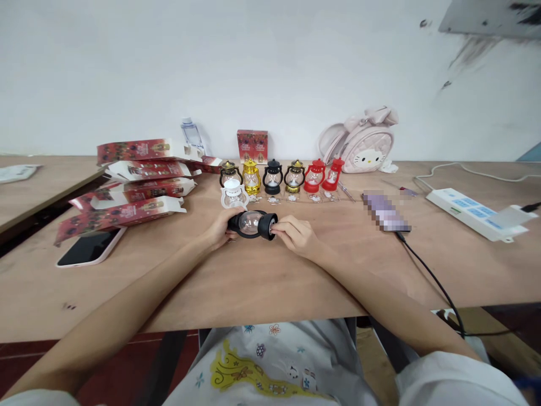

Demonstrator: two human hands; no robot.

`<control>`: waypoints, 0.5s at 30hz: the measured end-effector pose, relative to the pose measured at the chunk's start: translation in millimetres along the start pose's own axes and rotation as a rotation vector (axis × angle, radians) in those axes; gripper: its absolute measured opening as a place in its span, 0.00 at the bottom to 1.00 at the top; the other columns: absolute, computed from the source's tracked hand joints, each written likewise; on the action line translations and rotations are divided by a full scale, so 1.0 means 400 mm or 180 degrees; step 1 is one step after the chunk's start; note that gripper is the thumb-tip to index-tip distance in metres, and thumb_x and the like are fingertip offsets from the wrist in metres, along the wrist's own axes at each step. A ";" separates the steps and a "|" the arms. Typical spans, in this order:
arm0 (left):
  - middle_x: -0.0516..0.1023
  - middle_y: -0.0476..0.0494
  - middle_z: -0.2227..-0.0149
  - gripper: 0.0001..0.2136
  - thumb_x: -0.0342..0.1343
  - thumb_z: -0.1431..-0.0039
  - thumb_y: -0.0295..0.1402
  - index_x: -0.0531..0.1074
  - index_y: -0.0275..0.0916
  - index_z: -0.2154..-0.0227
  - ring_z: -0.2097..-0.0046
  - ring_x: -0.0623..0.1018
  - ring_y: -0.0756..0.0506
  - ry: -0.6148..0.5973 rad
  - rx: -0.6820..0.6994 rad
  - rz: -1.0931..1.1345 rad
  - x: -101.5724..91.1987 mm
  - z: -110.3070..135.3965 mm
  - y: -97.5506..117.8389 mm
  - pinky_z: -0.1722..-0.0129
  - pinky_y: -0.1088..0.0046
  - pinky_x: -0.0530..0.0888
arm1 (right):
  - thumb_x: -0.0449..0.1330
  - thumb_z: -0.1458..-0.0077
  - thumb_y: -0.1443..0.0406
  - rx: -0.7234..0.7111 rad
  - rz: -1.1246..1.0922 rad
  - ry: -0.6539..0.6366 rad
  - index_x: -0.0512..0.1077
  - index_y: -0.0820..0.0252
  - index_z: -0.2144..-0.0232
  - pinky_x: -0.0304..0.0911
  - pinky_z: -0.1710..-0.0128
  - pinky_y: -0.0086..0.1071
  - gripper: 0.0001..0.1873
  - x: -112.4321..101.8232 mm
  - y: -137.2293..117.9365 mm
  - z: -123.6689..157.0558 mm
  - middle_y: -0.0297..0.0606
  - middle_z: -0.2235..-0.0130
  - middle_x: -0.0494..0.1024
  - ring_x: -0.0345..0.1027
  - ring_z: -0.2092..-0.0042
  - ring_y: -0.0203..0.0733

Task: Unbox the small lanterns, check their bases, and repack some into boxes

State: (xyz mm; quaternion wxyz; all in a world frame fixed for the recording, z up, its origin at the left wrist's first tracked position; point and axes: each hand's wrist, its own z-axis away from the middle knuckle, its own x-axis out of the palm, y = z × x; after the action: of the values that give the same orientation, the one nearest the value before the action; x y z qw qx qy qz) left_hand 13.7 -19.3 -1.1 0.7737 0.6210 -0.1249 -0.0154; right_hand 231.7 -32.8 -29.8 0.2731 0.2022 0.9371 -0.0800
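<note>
black lantern (252,224), held sideways over the tabletop (262,282): the left hand (222,228) grips its top, while the right hand (296,234) sits narrowed at the base, pinching or merely touching, i cannot tell. i judge it light and stiff, its clear globe (249,222) slick and crackable; i'd hold the black ends.

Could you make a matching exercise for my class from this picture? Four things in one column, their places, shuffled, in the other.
Things
1. Sideways black lantern
2. Pink-rimmed phone
3. Power strip
4. Pink bag

Places
A. Closest of the four to the wall
B. Beside the red boxes
C. Between the left hand and right hand
D. Farthest right of the four

Pairs: 1-C, 2-B, 3-D, 4-A
</note>
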 end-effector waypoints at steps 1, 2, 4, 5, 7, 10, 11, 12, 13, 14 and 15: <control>0.56 0.56 0.88 0.14 0.57 0.56 0.41 0.61 0.37 0.82 0.87 0.50 0.58 0.0003 0.0002 0.0004 0.000 0.000 0.000 0.88 0.82 0.43 | 0.52 0.38 0.67 0.0008 0.0012 -0.0007 0.71 0.60 0.64 0.63 0.69 0.26 0.08 0.000 0.000 0.000 0.40 0.67 0.76 0.70 0.69 0.33; 0.56 0.56 0.88 0.14 0.57 0.56 0.41 0.61 0.37 0.82 0.87 0.50 0.58 0.0007 0.0001 0.0008 -0.001 0.000 -0.001 0.88 0.82 0.43 | 0.52 0.38 0.67 0.0015 0.0051 0.0001 0.71 0.60 0.65 0.63 0.69 0.25 0.08 0.000 0.000 0.000 0.39 0.68 0.76 0.70 0.69 0.33; 0.56 0.56 0.88 0.14 0.57 0.56 0.41 0.61 0.37 0.82 0.87 0.50 0.59 0.0028 -0.0002 0.0021 -0.002 -0.001 -0.001 0.88 0.83 0.43 | 0.52 0.38 0.66 0.0005 0.0158 0.0051 0.72 0.60 0.66 0.63 0.69 0.25 0.09 0.001 -0.002 -0.002 0.39 0.68 0.76 0.70 0.70 0.33; 0.56 0.56 0.88 0.14 0.57 0.57 0.41 0.61 0.37 0.81 0.87 0.50 0.59 0.0044 -0.0007 0.0028 -0.002 -0.001 -0.001 0.88 0.83 0.43 | 0.52 0.38 0.66 -0.0002 0.0196 0.0080 0.72 0.60 0.66 0.64 0.70 0.25 0.09 0.001 -0.003 -0.002 0.39 0.69 0.76 0.70 0.70 0.33; 0.56 0.56 0.88 0.14 0.58 0.57 0.41 0.61 0.37 0.81 0.88 0.49 0.59 0.0076 -0.0024 0.0044 -0.002 -0.001 -0.001 0.88 0.83 0.43 | 0.52 0.38 0.66 -0.0009 0.0177 0.0100 0.71 0.60 0.66 0.64 0.70 0.26 0.08 0.001 -0.004 -0.003 0.39 0.68 0.76 0.70 0.70 0.33; 0.56 0.56 0.88 0.14 0.58 0.57 0.41 0.61 0.37 0.81 0.88 0.49 0.59 0.0096 -0.0058 0.0062 -0.001 -0.001 -0.001 0.88 0.83 0.42 | 0.52 0.38 0.67 -0.0042 0.0063 0.0153 0.70 0.60 0.64 0.64 0.70 0.26 0.07 0.003 -0.004 -0.003 0.40 0.67 0.76 0.71 0.68 0.34; 0.56 0.56 0.88 0.14 0.58 0.57 0.41 0.61 0.37 0.81 0.87 0.49 0.59 0.0094 -0.0065 0.0067 0.000 -0.001 0.000 0.88 0.83 0.42 | 0.53 0.38 0.67 -0.0058 0.0050 0.0187 0.70 0.60 0.63 0.64 0.70 0.26 0.06 0.004 -0.003 -0.002 0.40 0.66 0.76 0.71 0.68 0.34; 0.56 0.56 0.88 0.14 0.58 0.57 0.41 0.61 0.37 0.81 0.87 0.49 0.59 0.0088 -0.0071 0.0071 0.001 0.000 0.000 0.88 0.83 0.42 | 0.53 0.39 0.67 -0.0061 0.0049 0.0212 0.70 0.60 0.63 0.64 0.70 0.26 0.06 0.005 -0.003 -0.001 0.40 0.66 0.76 0.71 0.68 0.34; 0.56 0.56 0.88 0.14 0.57 0.57 0.41 0.61 0.37 0.81 0.87 0.49 0.59 0.0083 -0.0073 0.0076 0.001 0.000 0.001 0.88 0.83 0.42 | 0.53 0.39 0.67 -0.0042 0.0050 0.0215 0.70 0.60 0.63 0.64 0.70 0.26 0.06 0.006 -0.002 0.000 0.40 0.66 0.76 0.71 0.68 0.34; 0.56 0.56 0.87 0.14 0.57 0.57 0.41 0.62 0.37 0.81 0.87 0.49 0.59 0.0078 -0.0076 0.0080 0.002 0.001 0.001 0.88 0.83 0.42 | 0.53 0.38 0.67 -0.0004 0.0041 0.0189 0.70 0.60 0.63 0.64 0.70 0.26 0.06 0.007 -0.001 0.002 0.41 0.65 0.76 0.71 0.67 0.34; 0.56 0.56 0.87 0.13 0.57 0.57 0.41 0.62 0.37 0.81 0.87 0.49 0.59 0.0075 -0.0081 0.0082 0.002 0.001 0.002 0.88 0.83 0.42 | 0.52 0.38 0.66 0.0050 0.0025 0.0140 0.70 0.60 0.63 0.64 0.70 0.26 0.06 0.008 -0.001 0.003 0.41 0.65 0.76 0.71 0.67 0.34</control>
State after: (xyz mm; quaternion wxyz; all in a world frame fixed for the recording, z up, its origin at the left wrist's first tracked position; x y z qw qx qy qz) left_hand 14.4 -19.8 0.0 0.7830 0.6096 -0.1235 0.0003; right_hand 229.7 -32.3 -32.4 0.2511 0.2098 0.9414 -0.0818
